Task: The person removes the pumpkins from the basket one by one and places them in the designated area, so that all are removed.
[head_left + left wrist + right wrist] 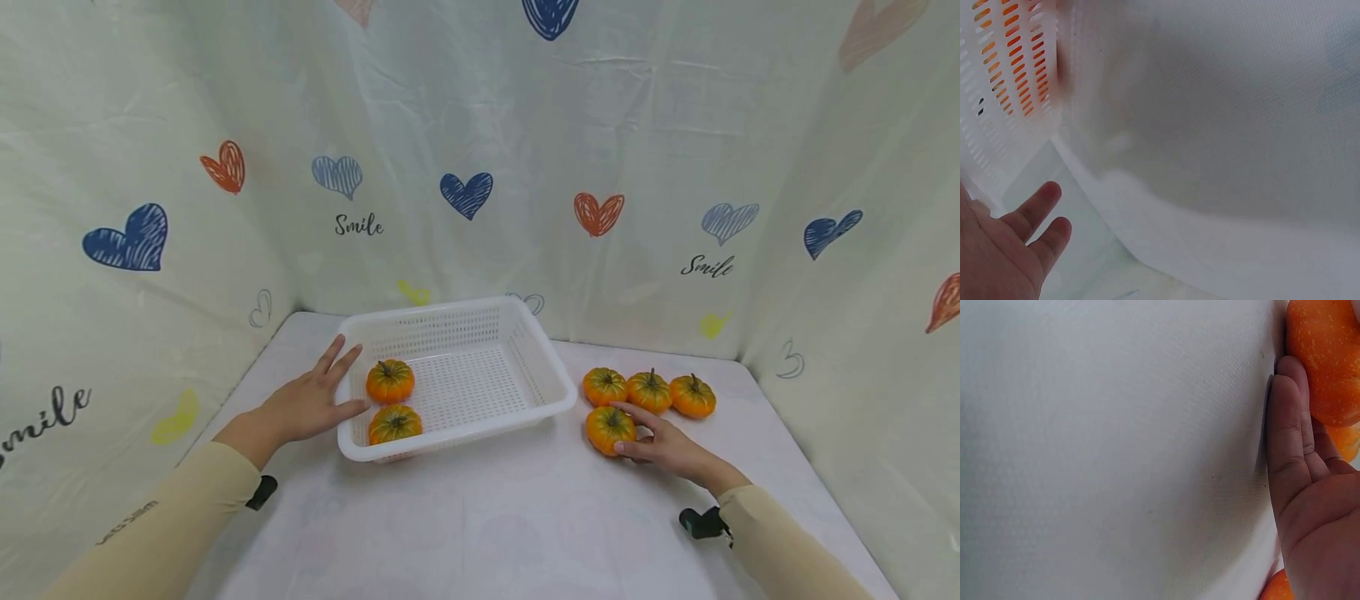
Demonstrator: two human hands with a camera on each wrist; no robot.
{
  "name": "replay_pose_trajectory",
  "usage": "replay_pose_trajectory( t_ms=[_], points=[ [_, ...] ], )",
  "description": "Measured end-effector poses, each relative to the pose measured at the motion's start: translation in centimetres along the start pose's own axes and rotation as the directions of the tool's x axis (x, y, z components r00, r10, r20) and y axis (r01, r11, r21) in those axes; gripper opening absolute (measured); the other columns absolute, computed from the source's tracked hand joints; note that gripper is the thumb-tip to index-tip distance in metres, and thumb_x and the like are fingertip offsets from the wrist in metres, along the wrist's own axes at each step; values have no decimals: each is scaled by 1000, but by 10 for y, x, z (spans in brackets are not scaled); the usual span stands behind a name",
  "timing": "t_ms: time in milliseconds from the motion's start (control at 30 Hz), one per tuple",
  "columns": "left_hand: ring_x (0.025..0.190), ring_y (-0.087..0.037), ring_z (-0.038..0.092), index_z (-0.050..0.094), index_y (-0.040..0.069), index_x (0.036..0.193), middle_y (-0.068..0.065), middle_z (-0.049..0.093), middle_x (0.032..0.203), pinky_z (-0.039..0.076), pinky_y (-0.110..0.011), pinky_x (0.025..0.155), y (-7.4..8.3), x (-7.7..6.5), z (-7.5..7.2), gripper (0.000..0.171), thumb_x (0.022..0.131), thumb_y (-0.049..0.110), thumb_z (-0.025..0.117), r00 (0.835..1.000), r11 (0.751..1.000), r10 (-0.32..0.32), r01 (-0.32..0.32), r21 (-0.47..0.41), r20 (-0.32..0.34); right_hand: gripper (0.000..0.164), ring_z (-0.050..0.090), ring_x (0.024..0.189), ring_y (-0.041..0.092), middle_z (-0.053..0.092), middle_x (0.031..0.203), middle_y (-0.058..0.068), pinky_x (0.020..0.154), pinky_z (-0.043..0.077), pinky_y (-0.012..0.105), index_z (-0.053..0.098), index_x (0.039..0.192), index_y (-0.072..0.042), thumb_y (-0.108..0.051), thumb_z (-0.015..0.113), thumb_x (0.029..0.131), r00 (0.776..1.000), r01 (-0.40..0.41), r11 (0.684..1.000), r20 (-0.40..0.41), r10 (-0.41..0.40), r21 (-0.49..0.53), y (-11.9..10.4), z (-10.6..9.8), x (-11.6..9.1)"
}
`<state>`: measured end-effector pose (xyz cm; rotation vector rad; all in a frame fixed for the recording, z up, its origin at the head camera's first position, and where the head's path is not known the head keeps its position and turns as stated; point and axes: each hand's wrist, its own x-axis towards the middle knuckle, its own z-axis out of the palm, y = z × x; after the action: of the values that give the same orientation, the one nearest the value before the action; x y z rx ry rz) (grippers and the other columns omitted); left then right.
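My right hand [663,447] grips a small orange pumpkin [609,430], thumb at its near side and fingers over its far side. From the right wrist, the same pumpkin [1329,362] sits against the fingers, right at the tabletop. Spread fingers of my left hand [318,402] lie at the left rim of a white plastic basket [461,433]. Inside that basket, along its left wall, are two pumpkins, one farther back [390,382] and one nearer [395,423]. In the left wrist view, the left hand [1004,256] is beside the slotted basket wall [997,144].
Three more pumpkins stand in a row behind the right hand: left [604,387], middle [649,392] and right [692,396]. A white cloth covers the table [465,533]. Curtains [517,125] printed with hearts enclose the back and sides.
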<state>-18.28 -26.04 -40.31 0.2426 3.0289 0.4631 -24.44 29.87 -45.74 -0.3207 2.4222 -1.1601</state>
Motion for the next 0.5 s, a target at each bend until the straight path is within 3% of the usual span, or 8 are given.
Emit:
replay_pose_trajectory(
  t_ms=[500],
  points=[
    [127, -58, 43, 10, 11, 161, -20, -6, 165, 43, -68, 95, 1, 0, -1, 91, 95, 55, 55, 1000, 1000, -9, 9, -8, 4, 77, 62, 105, 26, 31, 150, 28, 93, 53, 45, 34, 155, -21, -39, 73, 91, 1000, -13, 1000, 2, 13, -8, 1, 0, 1]
  ],
)
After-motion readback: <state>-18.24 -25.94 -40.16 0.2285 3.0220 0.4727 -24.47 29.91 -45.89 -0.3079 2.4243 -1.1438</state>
